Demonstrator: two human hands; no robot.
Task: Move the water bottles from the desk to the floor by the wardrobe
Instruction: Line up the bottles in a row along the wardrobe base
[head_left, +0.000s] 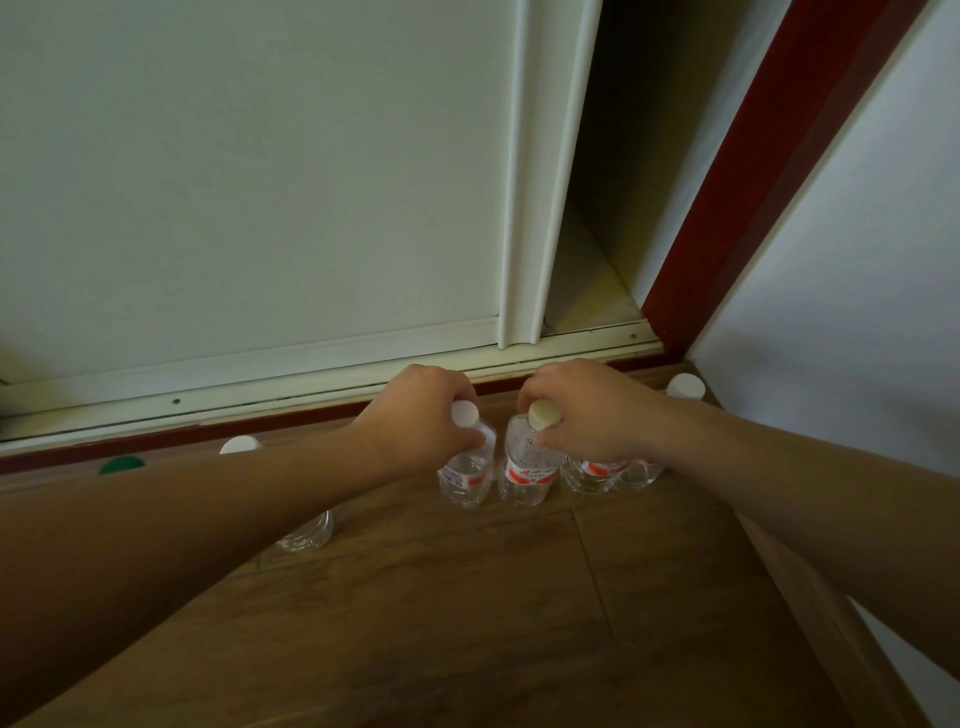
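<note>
From the head camera, both arms reach down to the wooden floor (467, 613) in front of the white sliding wardrobe door (260, 182), whose pale track (311, 366) runs just behind the hands. The left hand (415, 421) has its grip curled round the neck of a white-capped bottle (467, 475), which leans slightly to the left with its base down at the floor. The right hand (587, 415) pinches the neck of a cream-capped bottle (527, 475) just beside it, and that one stands nearly upright. Two more clear bottles (589, 480) with red labels stand under the right wrist, close together. Another white cap (685, 387) shows in the corner by the dark red trim (753, 156). To the left, partly hidden by the left forearm, are a white cap (240, 445), a green cap (122, 464) and a clear bottle base (306, 535).
</note>
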